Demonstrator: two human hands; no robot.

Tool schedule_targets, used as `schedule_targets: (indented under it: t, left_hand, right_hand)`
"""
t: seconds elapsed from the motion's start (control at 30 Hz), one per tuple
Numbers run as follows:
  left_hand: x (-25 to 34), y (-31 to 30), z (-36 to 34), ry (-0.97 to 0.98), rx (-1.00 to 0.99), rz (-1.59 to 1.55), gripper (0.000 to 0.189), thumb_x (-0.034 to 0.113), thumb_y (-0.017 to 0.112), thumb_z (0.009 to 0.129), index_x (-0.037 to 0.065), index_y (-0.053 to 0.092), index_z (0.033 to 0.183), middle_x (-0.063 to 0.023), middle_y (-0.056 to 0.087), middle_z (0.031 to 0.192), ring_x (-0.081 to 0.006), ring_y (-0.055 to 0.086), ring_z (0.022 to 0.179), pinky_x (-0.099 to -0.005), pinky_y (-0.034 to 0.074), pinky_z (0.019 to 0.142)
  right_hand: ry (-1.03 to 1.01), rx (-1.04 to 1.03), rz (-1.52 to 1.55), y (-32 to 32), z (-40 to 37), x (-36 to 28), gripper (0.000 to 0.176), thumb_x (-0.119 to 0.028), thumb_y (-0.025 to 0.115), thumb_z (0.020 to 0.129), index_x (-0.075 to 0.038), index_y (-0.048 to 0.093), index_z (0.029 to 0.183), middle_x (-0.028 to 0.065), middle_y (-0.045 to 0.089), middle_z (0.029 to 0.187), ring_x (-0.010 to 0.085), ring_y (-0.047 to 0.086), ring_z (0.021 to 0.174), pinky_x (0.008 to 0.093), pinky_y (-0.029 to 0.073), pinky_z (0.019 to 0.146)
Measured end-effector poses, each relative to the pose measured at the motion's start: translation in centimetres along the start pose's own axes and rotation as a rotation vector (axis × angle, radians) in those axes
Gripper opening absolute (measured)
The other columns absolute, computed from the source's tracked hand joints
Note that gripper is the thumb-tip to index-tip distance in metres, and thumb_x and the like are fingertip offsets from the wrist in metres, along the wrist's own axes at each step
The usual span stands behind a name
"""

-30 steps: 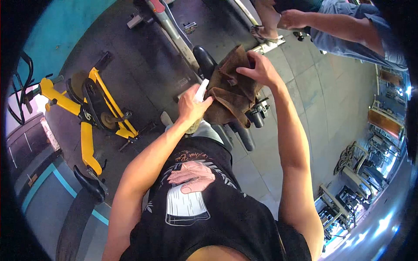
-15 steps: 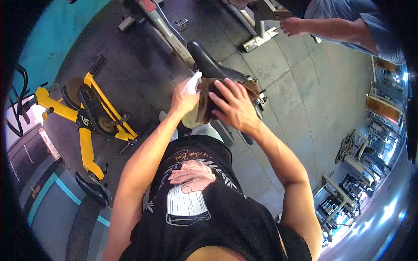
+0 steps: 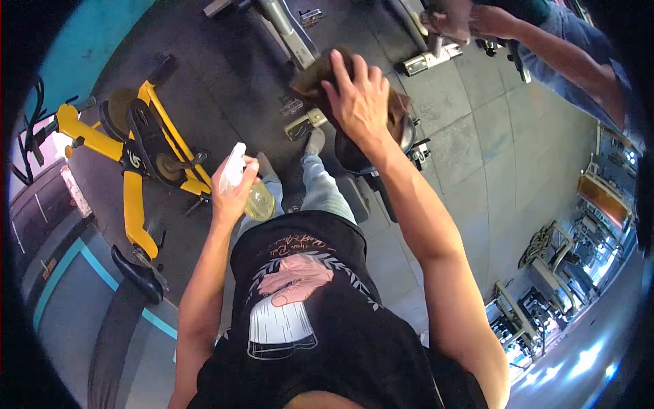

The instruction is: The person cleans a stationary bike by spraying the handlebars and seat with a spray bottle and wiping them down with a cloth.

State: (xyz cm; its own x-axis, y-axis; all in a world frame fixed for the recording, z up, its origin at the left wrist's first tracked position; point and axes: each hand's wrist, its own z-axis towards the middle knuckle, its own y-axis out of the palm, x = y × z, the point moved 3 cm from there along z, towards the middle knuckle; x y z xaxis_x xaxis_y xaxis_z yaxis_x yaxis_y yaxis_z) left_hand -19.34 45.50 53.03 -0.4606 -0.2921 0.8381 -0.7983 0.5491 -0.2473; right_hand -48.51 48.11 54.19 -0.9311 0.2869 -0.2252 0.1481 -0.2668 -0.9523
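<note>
My left hand [image 3: 235, 187] is closed round a spray bottle [image 3: 261, 202] with a white trigger head and yellowish liquid in its clear body. It is held in front of my left leg, apart from the bike. My right hand [image 3: 361, 99] presses a brown cloth [image 3: 315, 73] over the front of a black bike saddle [image 3: 351, 158]. The fingers bend over the cloth, and part of it hangs past the saddle on the left. Most of the saddle's front is hidden under cloth and hand; its wide rear part shows nearer my body.
A yellow exercise bike [image 3: 133, 204] stands at the left, its black saddle [image 3: 139, 276] close to me. The frame of the bike [image 3: 283, 27] before me runs upward. Another person's arm [image 3: 558, 54] reaches in at the top right. Gym machines [image 3: 538, 300] line the right.
My left hand has moved back and left with the spray bottle, away from the saddle. My right hand has slid the cloth forward along the saddle. The other person's hand has moved.
</note>
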Motion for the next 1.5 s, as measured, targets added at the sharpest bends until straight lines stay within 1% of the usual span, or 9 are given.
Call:
schedule_targets:
  t: [0.2,0.3,0.4,0.63,0.7,0.77,1.1,1.33,1.5]
  left_hand:
    - [-0.6,-1.4,-3.5,-0.110,0.051,0.007,0.035,0.023,0.068,0.096,-0.002,0.062,0.121,-0.0065,0.070,0.102,-0.0101,0.065,0.075,-0.0242,0.053,0.067]
    - [-0.2,-1.4,-3.5,-0.058,0.170,-0.081,0.020,0.017,0.068,0.096,-0.001,0.067,0.106,-0.0047,0.068,0.089,-0.0100,0.066,0.071,-0.0242,0.052,0.063]
    - [-0.1,-1.1,-2.9,-0.054,0.114,-0.013,0.020,0.018,0.067,0.097,-0.001,0.067,0.106,-0.0047,0.068,0.090,-0.0105,0.066,0.071,-0.0248,0.052,0.064]
    - [3.1,0.5,-1.7,0.061,0.013,0.007,0.020,0.017,0.067,0.097,0.000,0.066,0.109,-0.0051,0.067,0.090,-0.0102,0.065,0.073,-0.0243,0.052,0.066]
    - [3.1,0.6,-1.9,0.059,0.031,-0.001,0.020,0.016,0.067,0.097,0.000,0.066,0.108,-0.0055,0.068,0.091,-0.0101,0.065,0.074,-0.0243,0.053,0.067]
    - [2.3,0.7,-2.0,0.028,0.018,-0.022,0.025,0.019,0.068,0.096,0.000,0.065,0.112,-0.0083,0.069,0.103,-0.0110,0.064,0.077,-0.0261,0.054,0.068]
    - [2.5,2.9,-3.4,0.021,-0.018,-0.055,0.021,0.014,0.068,0.096,-0.003,0.066,0.108,-0.0099,0.069,0.098,-0.0110,0.065,0.074,-0.0260,0.055,0.067]
    - [3.5,3.1,-3.3,0.028,0.060,-0.054,0.019,0.012,0.068,0.096,-0.003,0.065,0.107,-0.0109,0.069,0.099,-0.0114,0.066,0.075,-0.0261,0.056,0.068]
    - [3.9,2.7,-3.2,-0.005,0.047,-0.034,0.025,0.016,0.067,0.096,-0.002,0.063,0.113,-0.0101,0.069,0.106,-0.0110,0.064,0.077,-0.0258,0.055,0.068]
  right_hand:
    - [-0.026,-0.080,-0.065,-2.5,-6.4,0.8,0.044,-0.023,0.069,0.088,-0.010,0.063,0.130,0.0112,0.057,0.117,0.0312,0.053,0.097,0.0445,0.042,0.081]
    - [-0.047,-0.055,-0.053,-1.2,-3.5,0.7,0.041,-0.024,0.069,0.087,-0.009,0.063,0.124,0.0113,0.059,0.116,0.0306,0.054,0.094,0.0435,0.042,0.078]
    - [-0.077,0.080,0.038,-0.2,-0.1,0.1,0.033,-0.022,0.068,0.087,-0.009,0.064,0.117,0.0091,0.058,0.103,0.0306,0.054,0.088,0.0436,0.042,0.075]
    - [-0.020,0.002,0.116,-1.5,-3.0,1.6,0.028,-0.022,0.068,0.087,-0.009,0.063,0.112,0.0089,0.057,0.101,0.0300,0.055,0.089,0.0435,0.043,0.075]
    - [-0.022,0.001,0.112,-1.3,-2.1,1.4,0.029,-0.021,0.069,0.086,-0.009,0.064,0.113,0.0099,0.059,0.104,0.0307,0.056,0.089,0.0433,0.044,0.075]
    - [-0.031,0.024,0.121,-0.8,-0.5,0.9,0.029,-0.020,0.070,0.086,-0.009,0.065,0.113,0.0112,0.060,0.105,0.0318,0.057,0.090,0.0440,0.047,0.075]
    - [-0.084,-0.073,0.190,-1.2,-1.7,2.2,0.030,-0.023,0.066,0.089,-0.009,0.062,0.116,0.0100,0.059,0.099,0.0313,0.058,0.090,0.0447,0.047,0.075]
    - [-0.152,-0.013,0.212,1.7,3.4,0.9,0.027,-0.026,0.062,0.092,-0.011,0.063,0.114,0.0111,0.059,0.099,0.0327,0.058,0.088,0.0460,0.047,0.075]
    - [-0.117,-0.019,0.226,0.1,1.1,1.6,0.028,-0.023,0.063,0.092,-0.011,0.062,0.117,0.0121,0.059,0.101,0.0337,0.058,0.087,0.0457,0.048,0.073]
